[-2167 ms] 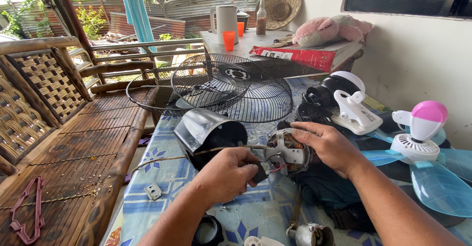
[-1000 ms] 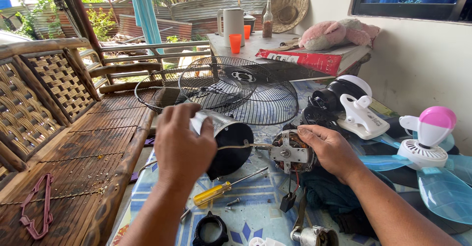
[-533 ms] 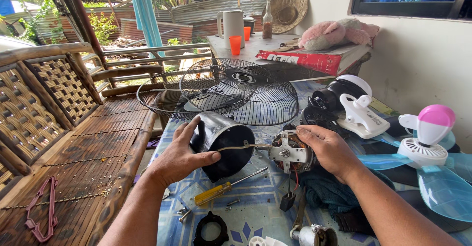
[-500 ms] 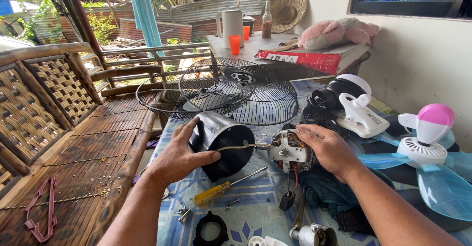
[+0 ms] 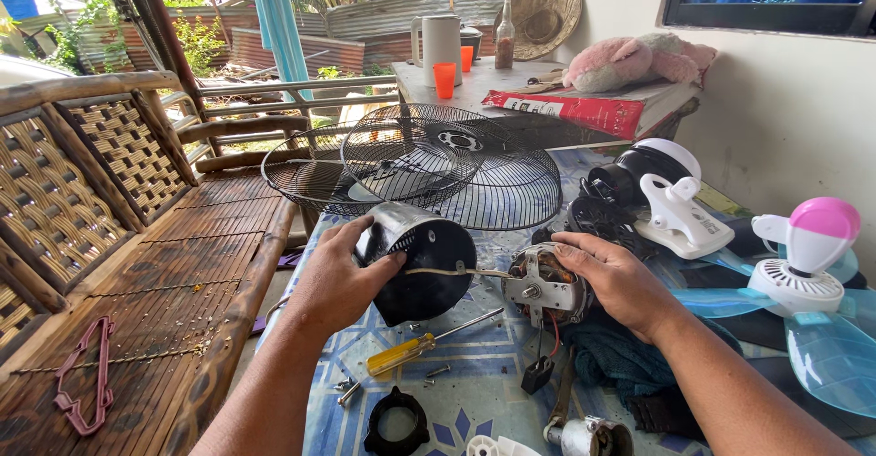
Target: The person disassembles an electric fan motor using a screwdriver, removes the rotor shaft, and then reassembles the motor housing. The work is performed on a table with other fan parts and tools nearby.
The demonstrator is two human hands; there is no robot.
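My left hand [image 5: 339, 274] grips the rim of a black cup-shaped fan motor cover [image 5: 422, 255] with a shiny inside, lying on its side on the table. My right hand [image 5: 613, 278] holds the bare fan motor [image 5: 541, 283] just to the right of the cover. A thin cord runs from the motor across the cover's front. A yellow-handled screwdriver [image 5: 409, 350] lies on the blue patterned tablecloth [image 5: 474, 392] below the cover, with loose screws [image 5: 436, 374] beside it.
Black wire fan guards [image 5: 429, 160] lie behind the cover. A black ring [image 5: 397, 419] and small parts sit near the front edge. A white and black fan body [image 5: 662, 201], a pink-topped fan [image 5: 812, 255] with clear blue blades, and a dark cloth [image 5: 620, 356] are at right. A bamboo bench [image 5: 119, 264] stands at left.
My left hand let go of the motor, left the screwdriver on the cloth, and took hold of the black cover. My right hand has stayed on the motor.
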